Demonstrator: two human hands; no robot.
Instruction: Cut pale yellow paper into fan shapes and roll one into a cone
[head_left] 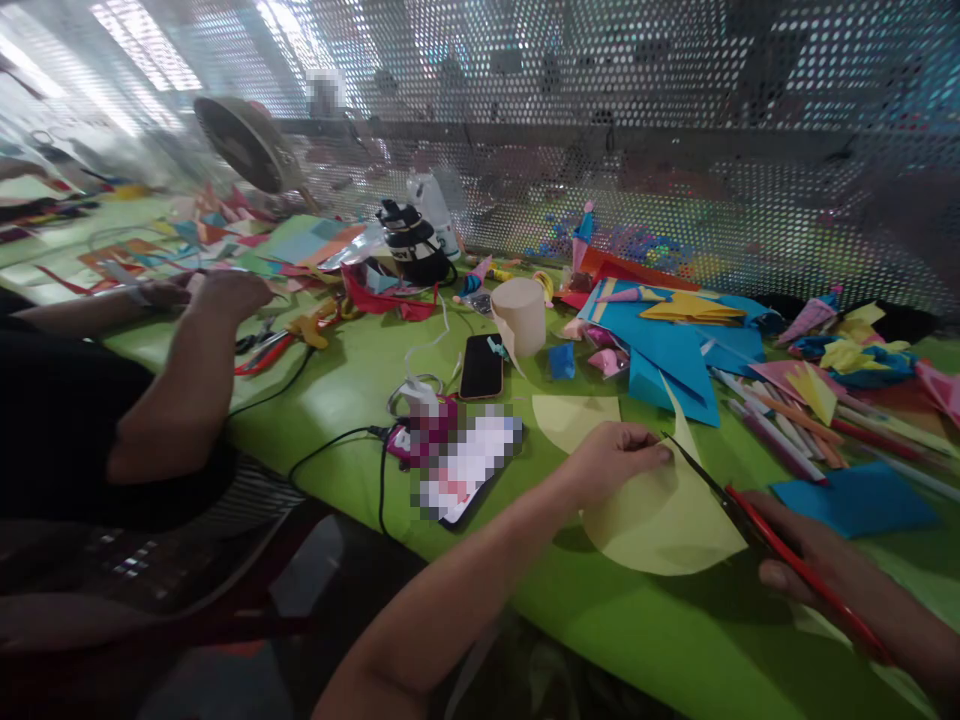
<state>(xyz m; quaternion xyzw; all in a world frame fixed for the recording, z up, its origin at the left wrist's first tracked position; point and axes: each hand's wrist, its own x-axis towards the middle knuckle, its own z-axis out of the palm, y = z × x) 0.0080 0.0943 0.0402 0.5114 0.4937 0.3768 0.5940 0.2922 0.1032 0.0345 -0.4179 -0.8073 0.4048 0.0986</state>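
Observation:
My left hand (pixel 619 465) pinches the upper edge of a rounded sheet of pale yellow paper (pixel 660 530), thumb against fingers. In my right hand (pixel 840 570) is a pair of scissors (pixel 772 540) with red handles and dark blades. The blades lie across the right side of the sheet, and a narrow curling strip of the paper (pixel 681 415) stands up beside their tips. Just beyond my left hand, another piece of yellow paper (pixel 574 420) with a curved edge lies flat on the green table (pixel 555 620).
Left of my forearm are a phone with a lit screen (pixel 472 465), a dark phone (pixel 481 367) and a magenta power strip (pixel 420 432) with cables. Blue paper (pixel 667 360), pens (pixel 780 435) and a tape roll (pixel 520 315) lie beyond. A co-worker's arm (pixel 187 350) rests at left.

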